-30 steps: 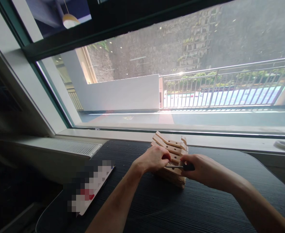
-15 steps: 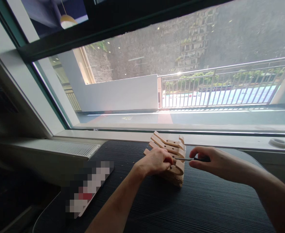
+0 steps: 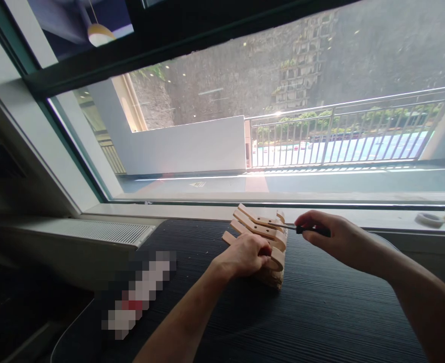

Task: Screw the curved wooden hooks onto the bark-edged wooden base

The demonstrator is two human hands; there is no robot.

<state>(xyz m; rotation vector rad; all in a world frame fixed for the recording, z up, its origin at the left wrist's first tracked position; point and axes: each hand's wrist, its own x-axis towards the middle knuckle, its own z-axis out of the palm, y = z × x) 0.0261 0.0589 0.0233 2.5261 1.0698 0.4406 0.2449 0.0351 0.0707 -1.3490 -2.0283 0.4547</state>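
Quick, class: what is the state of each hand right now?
Left hand: closed, gripping the wooden assembly.
Right hand: closed, pinching a black-handled screwdriver.

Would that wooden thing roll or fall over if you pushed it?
Probably not roll: the wooden rack is made of flat slats and sits on the table. It looks stiff, since the slats stick out without sagging. It might slide or tip, which may be why the left hand holds it.
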